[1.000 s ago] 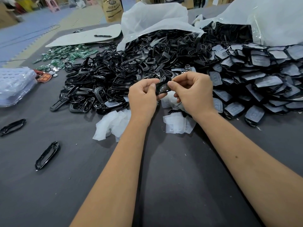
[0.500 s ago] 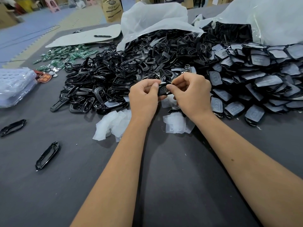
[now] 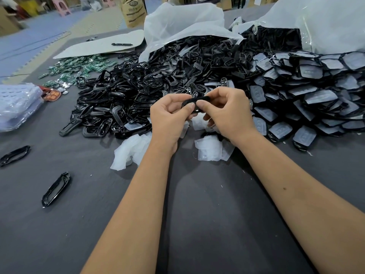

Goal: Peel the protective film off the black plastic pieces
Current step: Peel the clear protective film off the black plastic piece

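Both hands hold one small black plastic piece (image 3: pixel 199 100) above the grey table, in front of the heaps. My left hand (image 3: pixel 169 117) pinches its left end between thumb and fingers. My right hand (image 3: pixel 227 113) pinches its right side with the thumb on the near edge. Most of the piece is hidden by the fingers, and I cannot tell whether film is on it. A heap of black pieces covered with pale film (image 3: pixel 308 95) lies to the right. Peeled white films (image 3: pixel 209 149) lie on the table under my hands.
A big heap of bare black frames (image 3: pixel 126 99) spreads left of my hands. Crumpled white film (image 3: pixel 130 151) sits near my left wrist. Two loose black frames (image 3: pixel 56 188) (image 3: pixel 14 155) lie at the left. Green circuit boards (image 3: pixel 79 66), clear trays (image 3: pixel 17 107) and plastic bags (image 3: pixel 185 20) stand farther back.
The hands have turned the black piece from upright to lying flat and edge-on between the fingertips. Both hands have dropped slightly toward me.
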Available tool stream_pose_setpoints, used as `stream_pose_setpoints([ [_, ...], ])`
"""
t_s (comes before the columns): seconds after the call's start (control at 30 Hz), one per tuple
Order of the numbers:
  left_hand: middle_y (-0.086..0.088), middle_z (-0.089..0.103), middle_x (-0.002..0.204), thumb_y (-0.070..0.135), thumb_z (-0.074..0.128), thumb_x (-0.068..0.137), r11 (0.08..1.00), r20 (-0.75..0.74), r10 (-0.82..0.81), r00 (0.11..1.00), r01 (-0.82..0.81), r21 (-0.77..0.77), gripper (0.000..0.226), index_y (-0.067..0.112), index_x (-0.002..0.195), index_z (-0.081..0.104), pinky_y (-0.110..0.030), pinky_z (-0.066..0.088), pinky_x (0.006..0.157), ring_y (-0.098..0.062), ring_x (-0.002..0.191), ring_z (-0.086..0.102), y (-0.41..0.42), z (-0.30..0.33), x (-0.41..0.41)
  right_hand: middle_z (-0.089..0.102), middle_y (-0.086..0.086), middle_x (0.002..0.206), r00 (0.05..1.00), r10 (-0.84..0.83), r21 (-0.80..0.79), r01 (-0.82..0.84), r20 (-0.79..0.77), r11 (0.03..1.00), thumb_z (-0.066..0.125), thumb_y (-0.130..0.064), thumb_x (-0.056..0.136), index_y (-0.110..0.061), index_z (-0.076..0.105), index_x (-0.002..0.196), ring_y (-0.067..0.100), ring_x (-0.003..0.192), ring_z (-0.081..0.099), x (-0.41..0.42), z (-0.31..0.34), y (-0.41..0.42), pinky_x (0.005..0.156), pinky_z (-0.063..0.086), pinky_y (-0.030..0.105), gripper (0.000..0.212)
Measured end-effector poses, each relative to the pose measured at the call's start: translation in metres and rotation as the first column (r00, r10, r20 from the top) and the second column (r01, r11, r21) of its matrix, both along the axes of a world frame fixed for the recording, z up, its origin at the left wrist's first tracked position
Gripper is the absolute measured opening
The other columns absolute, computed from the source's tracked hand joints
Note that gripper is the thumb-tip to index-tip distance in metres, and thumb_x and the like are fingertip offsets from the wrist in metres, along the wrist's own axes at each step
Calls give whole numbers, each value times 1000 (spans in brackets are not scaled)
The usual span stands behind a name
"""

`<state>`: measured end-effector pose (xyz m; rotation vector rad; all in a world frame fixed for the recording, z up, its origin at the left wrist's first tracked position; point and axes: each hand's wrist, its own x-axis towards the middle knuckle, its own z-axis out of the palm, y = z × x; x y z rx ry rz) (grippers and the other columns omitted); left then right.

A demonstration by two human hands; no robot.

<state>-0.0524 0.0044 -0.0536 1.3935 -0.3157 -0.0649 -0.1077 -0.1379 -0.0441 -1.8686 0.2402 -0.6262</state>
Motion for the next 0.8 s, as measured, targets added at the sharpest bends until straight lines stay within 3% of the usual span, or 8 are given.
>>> stream_pose_setpoints([
  [0.2,-11,76,79,-7,75,87,1000,-3,-26,1000,26,16,18,8,98,74,-24,56,66,-17,65,69,2,-1,1,74,7,71,999,38,37,-39,39,999,80,-9,90,-4,68,93,17,56,72,0,0,0,46,56,27,13],
  [0.33,-18,74,81,-10,75,86,1000,32,5,999,-6,23,18,4,97,72,-25,57,66,-23,69,72,1,-1,1,72,3,66,999,-2,-44,3,44,999,83,-12,88,-5,69,91,9,47,68,0,0,1,41,51,21,16],
  [0.53,-18,74,81,-12,74,86,999,67,23,998,-25,27,19,6,94,72,-26,58,65,-24,69,74,-1,-2,0,71,2,67,996,-34,-169,46,77,985,82,-13,89,-7,68,88,8,46,68,0,2,2,40,52,24,15],
  [0.67,-12,75,78,-11,73,86,995,88,91,992,-93,23,19,7,92,72,-26,57,63,-21,67,71,-2,-1,1,71,-3,74,991,-79,-354,114,111,928,84,-26,87,-10,70,97,7,58,65,-1,0,2,62,55,28,23],
  [0.8,-9,72,76,-10,71,88,942,-5,323,946,-322,-99,18,8,91,69,-22,54,62,-19,67,70,4,2,8,69,-9,77,997,-13,-501,46,70,864,84,-31,86,-16,72,92,4,66,57,-3,2,2,74,54,35,20],
])
